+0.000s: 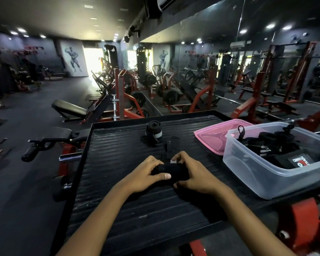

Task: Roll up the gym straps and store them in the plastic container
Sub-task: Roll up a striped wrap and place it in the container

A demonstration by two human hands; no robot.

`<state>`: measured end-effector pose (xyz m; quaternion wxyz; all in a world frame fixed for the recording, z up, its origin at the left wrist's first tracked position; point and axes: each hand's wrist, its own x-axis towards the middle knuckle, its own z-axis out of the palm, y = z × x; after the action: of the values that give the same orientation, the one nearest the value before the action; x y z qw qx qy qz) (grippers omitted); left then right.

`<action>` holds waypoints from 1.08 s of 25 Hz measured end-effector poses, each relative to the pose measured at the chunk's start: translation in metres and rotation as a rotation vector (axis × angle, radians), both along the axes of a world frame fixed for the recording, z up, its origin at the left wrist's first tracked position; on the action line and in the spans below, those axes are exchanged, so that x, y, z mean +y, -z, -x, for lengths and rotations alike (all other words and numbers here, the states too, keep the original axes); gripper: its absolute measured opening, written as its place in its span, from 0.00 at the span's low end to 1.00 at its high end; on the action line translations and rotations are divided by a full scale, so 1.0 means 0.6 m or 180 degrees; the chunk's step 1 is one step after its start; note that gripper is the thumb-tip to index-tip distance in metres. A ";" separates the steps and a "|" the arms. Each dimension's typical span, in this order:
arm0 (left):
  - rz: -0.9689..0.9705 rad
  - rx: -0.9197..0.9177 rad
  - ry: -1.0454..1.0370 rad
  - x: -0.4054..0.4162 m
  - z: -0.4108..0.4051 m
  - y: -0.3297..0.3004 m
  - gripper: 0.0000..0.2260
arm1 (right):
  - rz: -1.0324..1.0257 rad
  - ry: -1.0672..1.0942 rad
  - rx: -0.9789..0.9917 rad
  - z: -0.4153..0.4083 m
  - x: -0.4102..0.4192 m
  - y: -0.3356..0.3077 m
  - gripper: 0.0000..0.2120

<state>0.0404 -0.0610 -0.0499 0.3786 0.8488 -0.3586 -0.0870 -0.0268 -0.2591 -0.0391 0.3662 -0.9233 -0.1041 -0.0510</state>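
Note:
A black gym strap (166, 169) lies partly rolled on the black ribbed platform (118, 182), its loose end stretching away from me. My left hand (146, 175) grips the roll's left end, thumb along its front. My right hand (194, 175) grips the right end with curled fingers. A second strap (153, 131), rolled with a grey band, stands farther back on the platform. The clear plastic container (248, 174) sits to the right and holds several black straps (277, 145).
A pink lid (211, 137) lies behind the container, partly under it. Red machine frame parts (303, 224) stick out below the platform on the right. Benches, weight plates and a mirrored wall fill the gym beyond.

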 end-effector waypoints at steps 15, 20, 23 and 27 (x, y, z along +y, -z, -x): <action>-0.0019 -0.1182 -0.0266 -0.021 -0.016 0.025 0.25 | 0.0703 0.0560 -0.0223 -0.036 -0.007 0.005 0.22; 0.0167 -0.0769 -0.0164 -0.018 -0.016 0.022 0.26 | 0.0677 0.0183 -0.0305 -0.034 -0.018 0.002 0.25; 0.0330 -0.0476 -0.0353 -0.025 -0.011 0.018 0.30 | 0.0399 0.0195 -0.0535 -0.036 -0.022 0.002 0.22; 0.1581 0.1302 -0.0779 -0.038 -0.007 -0.024 0.27 | -0.0688 0.0344 -0.0933 -0.039 -0.024 -0.013 0.22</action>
<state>0.0447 -0.0836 -0.0358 0.6454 0.7324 -0.1811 -0.1194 -0.0036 -0.2736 -0.0311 0.4410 -0.8655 -0.1005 -0.2153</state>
